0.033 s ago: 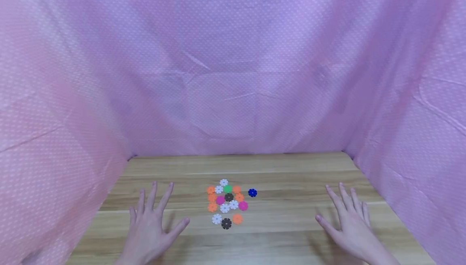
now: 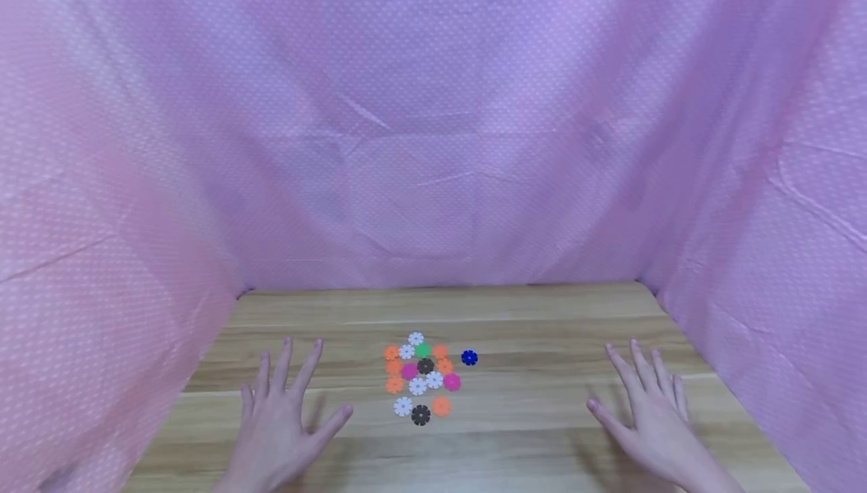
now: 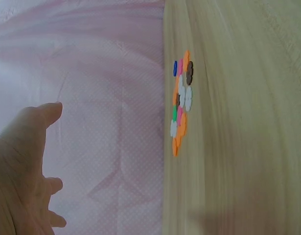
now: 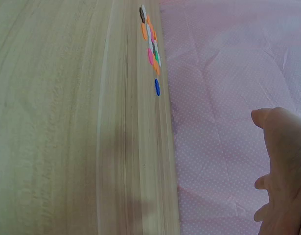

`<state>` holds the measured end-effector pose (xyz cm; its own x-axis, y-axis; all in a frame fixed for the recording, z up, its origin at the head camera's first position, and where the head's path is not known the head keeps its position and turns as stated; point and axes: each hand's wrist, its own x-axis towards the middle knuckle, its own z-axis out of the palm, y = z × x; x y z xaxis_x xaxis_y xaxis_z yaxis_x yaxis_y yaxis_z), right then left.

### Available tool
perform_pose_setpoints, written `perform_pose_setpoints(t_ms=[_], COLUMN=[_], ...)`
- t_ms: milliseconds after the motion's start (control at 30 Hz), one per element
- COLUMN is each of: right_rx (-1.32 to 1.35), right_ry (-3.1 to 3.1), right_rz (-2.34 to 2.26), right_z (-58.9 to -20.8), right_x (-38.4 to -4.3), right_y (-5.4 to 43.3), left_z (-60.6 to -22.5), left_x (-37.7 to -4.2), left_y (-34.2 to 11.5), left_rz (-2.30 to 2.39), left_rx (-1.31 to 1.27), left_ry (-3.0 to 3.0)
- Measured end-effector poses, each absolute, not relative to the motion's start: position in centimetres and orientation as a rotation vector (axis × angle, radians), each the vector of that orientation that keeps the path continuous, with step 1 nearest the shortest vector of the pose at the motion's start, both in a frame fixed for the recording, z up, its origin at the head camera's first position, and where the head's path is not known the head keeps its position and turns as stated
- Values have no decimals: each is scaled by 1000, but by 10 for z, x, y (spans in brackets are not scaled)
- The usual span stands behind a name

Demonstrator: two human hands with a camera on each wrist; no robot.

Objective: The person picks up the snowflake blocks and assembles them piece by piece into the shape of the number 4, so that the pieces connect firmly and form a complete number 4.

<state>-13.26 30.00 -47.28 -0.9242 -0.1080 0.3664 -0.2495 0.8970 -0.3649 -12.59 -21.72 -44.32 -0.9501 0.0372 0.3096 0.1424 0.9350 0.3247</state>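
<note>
1. A loose cluster of small, flat, flower-shaped discs with notched rims, plastic by their look, lies near the middle of the light wood-grain table (image 2: pixel 528 403), between the two hands and well apart from both.
2. Six of them are bright orange, among them the round-lobed orange disc (image 2: pixel 441 406) at the near edge; three more line the cluster's left side.
3. Five are white, their slots showing clearly, such as the white notched disc (image 2: pixel 403 406) beside the near black-brown notched disc (image 2: pixel 421 415); a second dark one sits mid-cluster.
4. Two are vivid pink: the left pink disc (image 2: pixel 409 371) inside the group, and the right pink disc (image 2: pixel 451 381) on its right edge.
5. The single bright green disc (image 2: pixel 423 350) lies toward the far side, just beside a white one.
6. The single deep blue notched disc (image 2: pixel 470 357) lies apart, to the right of the others.
7. The left hand (image 2: pixel 274 421) is spread wide, palm down over the table's left part, thumb toward the discs, holding nothing.
8. The right hand (image 2: pixel 657 425) is likewise spread wide over the right part, empty, its thumb pointing inward.
9. Pink-lilac dotted cloth (image 2: pixel 433 177) hangs behind the table and along both sides.
</note>
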Motion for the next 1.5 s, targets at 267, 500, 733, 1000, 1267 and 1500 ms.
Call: perform_pose_setpoints(t_ms=[267,500,733,1000,1267,1500], right_rx=[300,375,434,538,616,832], right_ry=[-2706,-2686,-2652,-2631,-2717,-2794], right_rz=[614,645,704,750,837,882], right_z=[-469,-467,-458,-462,-462,-482], right_x=[-132,-139,-152,-161,-174,-181], right_y=[294,276,249,207,161,123], left_z=[-444,-446,-446,-448,-461,-479], left_x=[-128,-129,-135,-145,-160,-159], left_y=[-213,-212,-208,-198,-169,-165], left_rz=[-510,-481,-519,-666,-904,-953], left_rx=[-164,-192,-236,-268,-382,-468], left_ry=[-2776,-2759,-2732,-2746,-2774,-2895])
